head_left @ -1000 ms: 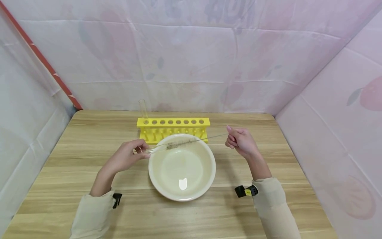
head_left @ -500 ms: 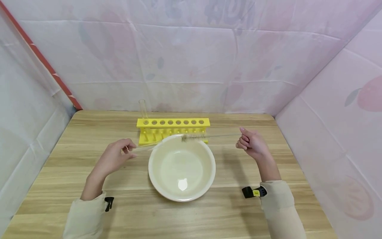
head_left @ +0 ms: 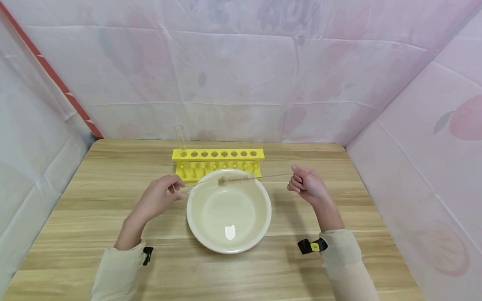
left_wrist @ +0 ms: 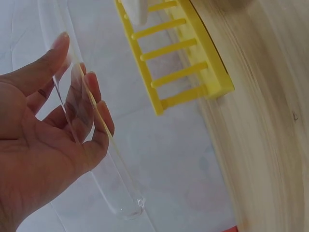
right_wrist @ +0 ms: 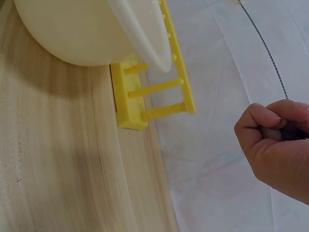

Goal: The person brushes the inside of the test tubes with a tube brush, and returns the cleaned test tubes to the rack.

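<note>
My left hand point(head_left: 158, 200) holds a clear glass test tube point(left_wrist: 118, 186) between thumb and fingers, seen closely in the left wrist view. Its rounded end sticks out past the little finger, while the mouth end points right over the basin's rim. Pinched in my right hand point(head_left: 309, 187) is the wire handle point(right_wrist: 265, 46) of a test tube brush point(head_left: 239, 179). The brush lies nearly level above the basin's far part, bristles toward the tube. Its tip is at the tube's mouth; whether it is just inside cannot be made out.
A cream basin point(head_left: 226, 250) stands on the wooden table point(head_left: 263, 276) between the hands. Behind it is a yellow test tube rack point(head_left: 199, 154), partly hidden by the basin. Another test tube point(head_left: 180, 136) stands in the rack's leftmost hole. Fabric walls enclose the table's back and sides.
Half a second ago the hands drew apart, and the brush came out clear of the tube. Now both hands have moved back inward, bringing the brush tip and tube mouth together.
</note>
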`<act>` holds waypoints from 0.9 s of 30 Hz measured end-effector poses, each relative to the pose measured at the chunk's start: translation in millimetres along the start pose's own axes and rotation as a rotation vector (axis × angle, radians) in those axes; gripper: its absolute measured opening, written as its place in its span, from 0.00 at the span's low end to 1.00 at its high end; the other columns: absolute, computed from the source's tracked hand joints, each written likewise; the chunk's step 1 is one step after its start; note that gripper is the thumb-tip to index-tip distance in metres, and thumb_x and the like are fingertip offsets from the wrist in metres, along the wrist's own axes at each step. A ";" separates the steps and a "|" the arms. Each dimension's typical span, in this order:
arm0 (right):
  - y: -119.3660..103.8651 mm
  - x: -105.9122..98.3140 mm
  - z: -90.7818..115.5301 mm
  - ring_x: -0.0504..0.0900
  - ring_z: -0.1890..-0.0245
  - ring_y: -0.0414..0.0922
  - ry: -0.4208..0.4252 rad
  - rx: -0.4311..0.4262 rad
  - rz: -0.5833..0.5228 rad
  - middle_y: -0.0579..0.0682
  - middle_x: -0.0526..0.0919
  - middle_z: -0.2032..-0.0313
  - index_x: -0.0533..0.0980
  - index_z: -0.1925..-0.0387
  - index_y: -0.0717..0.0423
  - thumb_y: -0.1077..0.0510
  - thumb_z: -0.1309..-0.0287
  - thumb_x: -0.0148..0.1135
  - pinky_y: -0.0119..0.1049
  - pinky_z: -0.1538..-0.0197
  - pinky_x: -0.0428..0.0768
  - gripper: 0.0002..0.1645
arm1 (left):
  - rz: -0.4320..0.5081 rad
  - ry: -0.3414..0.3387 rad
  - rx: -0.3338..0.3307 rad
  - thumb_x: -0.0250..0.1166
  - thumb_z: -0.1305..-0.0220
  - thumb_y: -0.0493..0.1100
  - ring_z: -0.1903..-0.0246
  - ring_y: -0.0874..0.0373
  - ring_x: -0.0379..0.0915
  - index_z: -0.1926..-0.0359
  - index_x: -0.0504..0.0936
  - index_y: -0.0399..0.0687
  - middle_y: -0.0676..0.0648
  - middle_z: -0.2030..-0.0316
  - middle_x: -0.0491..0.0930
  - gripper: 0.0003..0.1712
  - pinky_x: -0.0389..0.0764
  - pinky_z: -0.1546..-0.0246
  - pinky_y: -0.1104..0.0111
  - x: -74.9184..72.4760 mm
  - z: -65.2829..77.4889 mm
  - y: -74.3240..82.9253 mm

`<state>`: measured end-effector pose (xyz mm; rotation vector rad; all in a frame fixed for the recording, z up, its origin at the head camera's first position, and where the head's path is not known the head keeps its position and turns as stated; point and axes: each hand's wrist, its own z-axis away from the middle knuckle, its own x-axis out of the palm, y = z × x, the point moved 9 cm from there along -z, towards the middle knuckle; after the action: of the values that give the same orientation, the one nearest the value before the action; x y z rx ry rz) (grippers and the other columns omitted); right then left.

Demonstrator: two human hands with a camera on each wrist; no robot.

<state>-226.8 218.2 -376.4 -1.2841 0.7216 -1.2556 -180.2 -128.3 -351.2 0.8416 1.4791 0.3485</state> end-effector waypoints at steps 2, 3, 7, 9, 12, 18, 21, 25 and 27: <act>0.6 1.3 -0.4 0.60 0.91 0.39 0.001 0.001 0.012 0.44 0.54 0.93 0.51 0.92 0.55 0.59 0.30 0.38 0.32 0.72 0.68 0.30 | -0.007 0.003 -0.001 0.69 0.51 0.32 0.71 0.54 0.71 0.66 0.78 0.39 0.45 0.71 0.74 0.10 0.73 0.69 0.63 0.4 -0.8 1.1; 0.8 1.5 -0.5 0.59 0.92 0.39 0.002 0.002 0.014 0.44 0.54 0.94 0.51 0.92 0.55 0.59 0.30 0.39 0.32 0.72 0.68 0.31 | -0.011 0.005 -0.001 0.69 0.51 0.32 0.71 0.54 0.71 0.66 0.78 0.39 0.46 0.71 0.75 0.10 0.72 0.69 0.63 0.4 -1.1 1.5; 0.4 3.3 -0.6 0.59 0.92 0.38 -0.015 -0.005 0.028 0.44 0.53 0.94 0.51 0.92 0.56 0.59 0.30 0.39 0.32 0.72 0.68 0.31 | -0.027 0.009 0.011 0.70 0.52 0.32 0.71 0.55 0.71 0.67 0.79 0.40 0.48 0.71 0.75 0.10 0.73 0.70 0.63 0.4 -1.9 3.9; 0.2 3.6 -0.9 0.59 0.92 0.39 -0.026 -0.007 0.029 0.44 0.53 0.94 0.51 0.92 0.56 0.59 0.30 0.39 0.32 0.72 0.68 0.31 | -0.030 0.010 0.020 0.70 0.52 0.32 0.71 0.55 0.71 0.67 0.79 0.40 0.48 0.71 0.76 0.10 0.73 0.70 0.64 0.5 -2.4 5.0; -0.6 4.0 -1.5 0.59 0.92 0.39 -0.040 -0.011 0.032 0.44 0.53 0.94 0.50 0.92 0.56 0.60 0.30 0.38 0.32 0.72 0.68 0.31 | -0.025 0.015 0.033 0.70 0.53 0.33 0.72 0.54 0.71 0.67 0.79 0.40 0.48 0.71 0.76 0.10 0.72 0.71 0.64 0.4 -3.1 6.8; -5.7 8.4 -3.2 0.59 0.92 0.38 -0.052 -0.036 0.048 0.44 0.53 0.93 0.49 0.92 0.56 0.60 0.30 0.37 0.31 0.73 0.66 0.31 | -0.033 0.002 0.033 0.70 0.53 0.32 0.72 0.55 0.70 0.69 0.79 0.41 0.48 0.72 0.76 0.10 0.71 0.71 0.64 2.2 -5.2 9.7; -8.1 11.7 -4.6 0.59 0.92 0.38 -0.058 -0.051 0.053 0.44 0.53 0.93 0.49 0.92 0.56 0.61 0.30 0.38 0.31 0.74 0.65 0.31 | -0.044 -0.020 0.015 0.70 0.53 0.31 0.72 0.55 0.69 0.69 0.79 0.42 0.49 0.73 0.75 0.09 0.71 0.71 0.64 4.5 -5.5 10.0; -7.9 16.0 -5.5 0.59 0.92 0.38 -0.053 -0.041 0.042 0.45 0.53 0.93 0.50 0.92 0.56 0.62 0.30 0.37 0.31 0.75 0.65 0.30 | 0.007 -0.010 0.010 0.70 0.53 0.32 0.71 0.54 0.70 0.68 0.79 0.41 0.47 0.72 0.75 0.09 0.71 0.71 0.63 5.4 -5.3 9.8; -5.6 18.9 -6.2 0.59 0.92 0.38 -0.046 -0.031 0.027 0.45 0.53 0.93 0.51 0.92 0.56 0.62 0.30 0.37 0.31 0.75 0.65 0.30 | 0.037 0.004 0.012 0.70 0.53 0.32 0.70 0.54 0.70 0.68 0.79 0.40 0.46 0.70 0.76 0.10 0.72 0.70 0.63 5.0 -6.5 10.9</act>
<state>-229.6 199.6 -368.0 -1.3200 0.7257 -1.1937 -182.8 -115.6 -346.6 0.8798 1.4724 0.3697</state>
